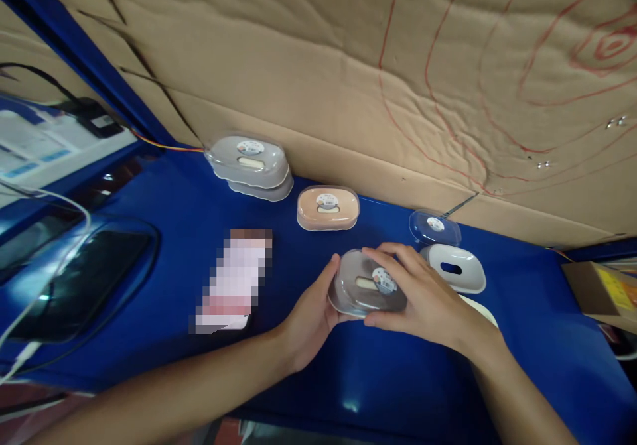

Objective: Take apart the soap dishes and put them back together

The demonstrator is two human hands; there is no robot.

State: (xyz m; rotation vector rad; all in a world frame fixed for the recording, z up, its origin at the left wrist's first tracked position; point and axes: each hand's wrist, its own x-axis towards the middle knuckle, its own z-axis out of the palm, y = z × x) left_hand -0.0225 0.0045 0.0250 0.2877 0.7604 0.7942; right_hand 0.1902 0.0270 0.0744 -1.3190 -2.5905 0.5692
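Note:
Between my two hands is a grey soap dish [351, 292] with a clear lid and a round label on top. My left hand [311, 319] is closed around its left end, with the thumb along the side. My right hand [423, 296] grips the right end, fingers over the lid and thumb at the near edge. Just beyond the right hand lie a white insert tray [472, 269] with an oval slot and a clear lid [421, 229] bearing a label. A pale piece [480, 309] is partly hidden behind the right forearm.
A pink soap dish [328, 219] and stacked grey soap dishes [226, 163] stand along the cardboard wall [298, 67]. A phone [236, 279] with a pixelated screen lies left on the blue table [174, 233]. Further left is a dark tablet-like device [94, 272] with cables. A cardboard box [592, 292] sits right.

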